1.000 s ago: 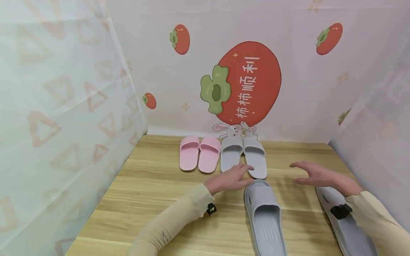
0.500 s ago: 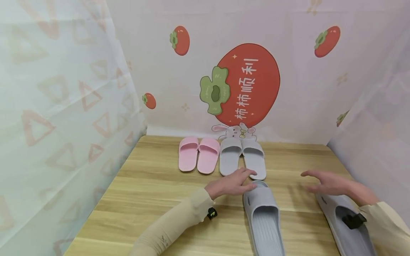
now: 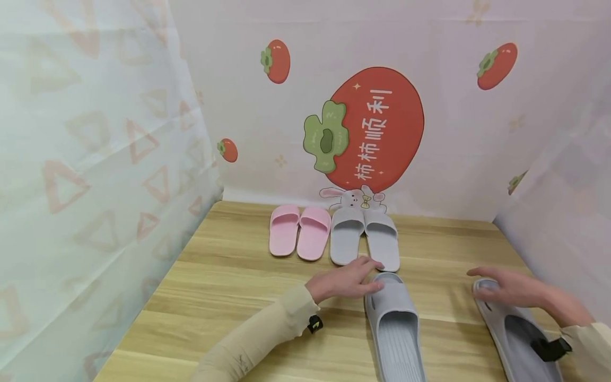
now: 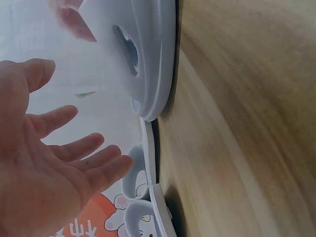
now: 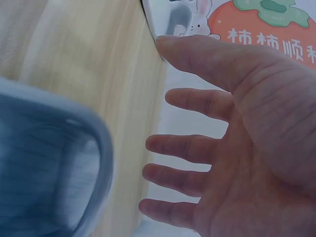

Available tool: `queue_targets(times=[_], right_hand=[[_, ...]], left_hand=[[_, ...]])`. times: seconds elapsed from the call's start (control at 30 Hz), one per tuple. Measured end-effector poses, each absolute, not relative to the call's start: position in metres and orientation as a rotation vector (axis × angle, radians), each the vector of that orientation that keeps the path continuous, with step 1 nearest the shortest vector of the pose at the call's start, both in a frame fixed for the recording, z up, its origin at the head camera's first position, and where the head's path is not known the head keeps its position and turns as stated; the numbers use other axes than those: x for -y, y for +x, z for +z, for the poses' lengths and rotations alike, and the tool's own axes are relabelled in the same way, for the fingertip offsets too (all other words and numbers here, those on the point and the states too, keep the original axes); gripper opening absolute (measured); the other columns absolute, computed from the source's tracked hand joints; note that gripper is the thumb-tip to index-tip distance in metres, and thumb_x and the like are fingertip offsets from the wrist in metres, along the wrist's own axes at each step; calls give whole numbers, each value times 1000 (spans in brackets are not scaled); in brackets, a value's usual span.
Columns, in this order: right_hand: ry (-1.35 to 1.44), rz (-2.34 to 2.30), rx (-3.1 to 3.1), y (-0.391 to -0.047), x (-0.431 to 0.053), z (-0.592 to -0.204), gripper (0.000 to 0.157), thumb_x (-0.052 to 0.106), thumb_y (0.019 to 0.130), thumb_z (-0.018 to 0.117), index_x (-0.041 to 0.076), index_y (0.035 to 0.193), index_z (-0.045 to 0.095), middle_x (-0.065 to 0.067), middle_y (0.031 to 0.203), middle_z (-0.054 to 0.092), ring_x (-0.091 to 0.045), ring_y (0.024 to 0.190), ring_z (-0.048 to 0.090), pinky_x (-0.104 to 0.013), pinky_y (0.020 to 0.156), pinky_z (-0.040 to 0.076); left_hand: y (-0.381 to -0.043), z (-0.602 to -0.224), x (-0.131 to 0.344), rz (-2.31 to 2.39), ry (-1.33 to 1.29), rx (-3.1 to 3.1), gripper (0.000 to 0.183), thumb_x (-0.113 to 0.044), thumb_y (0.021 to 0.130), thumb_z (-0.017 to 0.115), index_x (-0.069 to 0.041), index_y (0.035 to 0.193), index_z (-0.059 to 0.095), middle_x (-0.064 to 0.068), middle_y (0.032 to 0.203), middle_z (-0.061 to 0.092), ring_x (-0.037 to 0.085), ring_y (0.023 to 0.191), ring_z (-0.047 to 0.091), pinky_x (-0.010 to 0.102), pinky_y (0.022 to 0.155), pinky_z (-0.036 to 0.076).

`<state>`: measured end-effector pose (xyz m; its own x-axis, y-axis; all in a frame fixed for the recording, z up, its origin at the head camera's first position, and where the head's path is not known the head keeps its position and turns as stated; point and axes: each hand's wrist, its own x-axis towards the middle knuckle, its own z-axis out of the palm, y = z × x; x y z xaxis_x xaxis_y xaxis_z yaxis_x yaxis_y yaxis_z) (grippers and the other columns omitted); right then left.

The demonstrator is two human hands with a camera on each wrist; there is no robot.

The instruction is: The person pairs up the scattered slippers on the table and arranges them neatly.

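Observation:
My left hand, its fingers spread, hovers by the toe end of a large grey slipper. In the left wrist view a gap separates those fingers from the slipper's side. Farther right, my right hand is over the toe of a second large grey slipper and hides part of its strap. The right wrist view has that hand's fingers extended with nothing in them, apart from the slipper's opening. Both large slippers lie with toes toward the back wall.
A small pink slipper pair and a small light-grey pair stand side by side along the back of the wooden surface. Printed cloth walls enclose the back and both sides.
My right hand has moved right and toward me, from left of the right large slipper to over its toe. My left hand has barely moved, and the slippers lie as before.

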<state>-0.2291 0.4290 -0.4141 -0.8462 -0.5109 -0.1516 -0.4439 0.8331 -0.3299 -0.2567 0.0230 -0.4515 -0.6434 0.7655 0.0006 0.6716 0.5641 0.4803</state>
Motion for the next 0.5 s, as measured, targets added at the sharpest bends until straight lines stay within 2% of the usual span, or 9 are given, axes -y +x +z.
queue_targets(times=[0.1, 0.3, 0.4, 0.5], right_hand=[[-738, -436, -2762, -227, -436, -419, 54, 31, 92, 67, -5, 131, 55, -25, 128, 60, 4, 108, 54, -24, 74, 49], [-776, -417, -2821, -221, -446, -426, 53, 29, 89, 70, -4, 128, 57, -23, 124, 63, 9, 106, 53, -24, 74, 49], [-818, -381, -2862, -218, -450, -431, 48, 28, 88, 72, 0, 125, 60, -17, 119, 66, 10, 105, 53, -24, 73, 49], [-833, -359, -2877, -215, -452, -431, 45, 29, 88, 72, 3, 124, 61, -6, 118, 68, 10, 104, 54, -24, 72, 49]], left_hand=[[-254, -455, -21, 640, 1220, -2595, 57, -54, 101, 39, -19, 147, 39, 8, 147, 43, 17, 135, 43, 30, 111, 38], [-252, -460, -20, 645, 1196, -2604, 60, -57, 100, 38, -21, 148, 38, 8, 150, 40, 16, 136, 42, 31, 111, 39], [-249, -461, -20, 661, 1177, -2588, 60, -58, 100, 38, -22, 148, 38, 8, 150, 39, 14, 133, 43, 30, 109, 40], [-245, -461, -20, 669, 1170, -2573, 60, -58, 99, 40, -23, 149, 38, 7, 150, 39, 13, 133, 44, 30, 109, 41]])
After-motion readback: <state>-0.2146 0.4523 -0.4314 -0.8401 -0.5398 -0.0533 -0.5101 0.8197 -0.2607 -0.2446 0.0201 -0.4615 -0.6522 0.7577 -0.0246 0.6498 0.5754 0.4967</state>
